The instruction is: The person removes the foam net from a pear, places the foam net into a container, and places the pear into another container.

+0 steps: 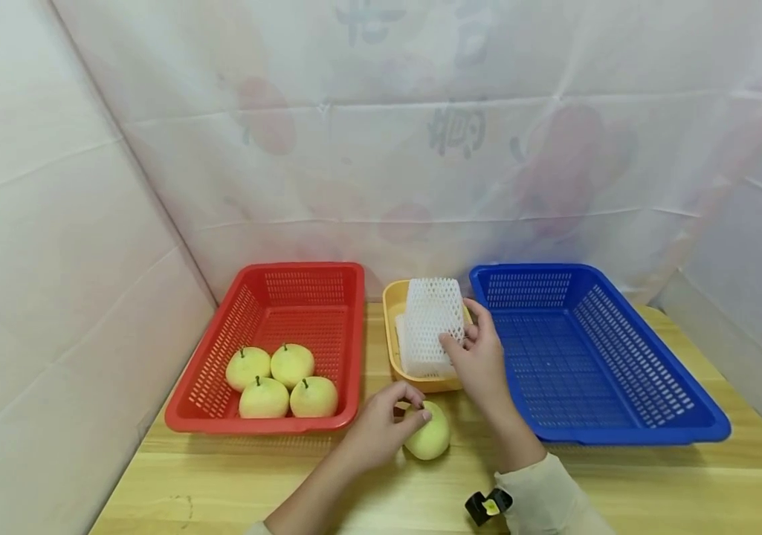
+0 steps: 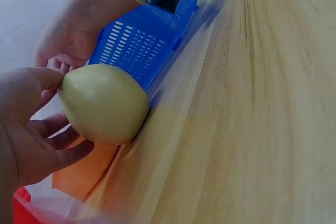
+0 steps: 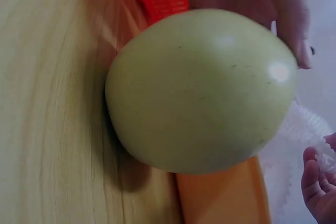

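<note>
A pale yellow pear [image 1: 431, 440] sits on the wooden table in front of the small yellow basket [image 1: 436, 385]. My left hand [image 1: 379, 427] holds this pear near its stem end, thumb and fingertips against its skin; the left wrist view shows the pear [image 2: 107, 106] between them. Over the yellow basket, my right hand [image 1: 484, 364] pinches a white foam net sleeve [image 1: 430, 316] by its right side. More white netting lies beneath it in the basket. In the right wrist view the pear [image 3: 202, 93] fills the middle, with my right hand [image 3: 320, 190] at the lower right edge.
To the left stands a red basket [image 1: 253, 426] with several pears [image 1: 264, 400] near its front. A larger blue basket [image 1: 628, 435] stands on the right, close to my right forearm. Behind them hangs a pale printed cloth [image 1: 367, 163].
</note>
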{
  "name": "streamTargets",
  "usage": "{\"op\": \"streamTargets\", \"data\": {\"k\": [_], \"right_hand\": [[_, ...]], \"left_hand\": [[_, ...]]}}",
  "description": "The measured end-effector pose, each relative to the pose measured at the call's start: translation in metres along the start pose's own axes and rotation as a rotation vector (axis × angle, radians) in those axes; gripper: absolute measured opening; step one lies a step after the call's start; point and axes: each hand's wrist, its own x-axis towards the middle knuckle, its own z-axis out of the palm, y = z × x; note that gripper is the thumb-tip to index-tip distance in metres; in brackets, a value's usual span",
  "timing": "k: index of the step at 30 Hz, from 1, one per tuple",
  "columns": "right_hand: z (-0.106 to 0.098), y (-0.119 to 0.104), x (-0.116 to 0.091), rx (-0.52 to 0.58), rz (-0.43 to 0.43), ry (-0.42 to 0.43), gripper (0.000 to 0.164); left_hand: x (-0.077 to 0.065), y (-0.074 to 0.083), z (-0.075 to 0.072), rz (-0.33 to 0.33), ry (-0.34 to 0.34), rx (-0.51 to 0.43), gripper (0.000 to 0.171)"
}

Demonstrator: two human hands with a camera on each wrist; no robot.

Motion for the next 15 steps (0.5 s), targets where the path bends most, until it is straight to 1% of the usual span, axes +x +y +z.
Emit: {"op": "streamTargets", "data": {"k": [2, 6, 8, 11, 13, 15], "right_hand": [[0.003, 0.003, 0.002, -0.032, -0.008, 0.011, 0.058], [0.009, 0.007, 0.007, -0.108, -0.023, 0.006, 0.035], [0.013, 0.008, 0.008, -0.141, -0.026, -0.01, 0.027], [0.018, 0.009, 0.011, -0.198, -0.037, -0.02, 0.029], [0.021, 0.01, 0.014, -0.254, -0.039, -0.035, 0.034], [0.024, 0.01, 0.016, -0.331, -0.023, -0.067, 0.04]], "left_hand": [[0.0, 0.0, 0.0, -0.003, 0.0, -0.001, 0.015], [0.0, 0.0, 0.001, -0.001, 0.001, 0.002, 0.015], [0.0, -0.001, 0.001, 0.004, 0.002, 0.006, 0.014], [0.001, -0.001, 0.001, 0.013, 0.003, 0.01, 0.014], [0.001, -0.002, 0.002, 0.019, 0.005, 0.013, 0.014], [0.001, -0.003, 0.002, 0.021, 0.005, 0.013, 0.013]]}}
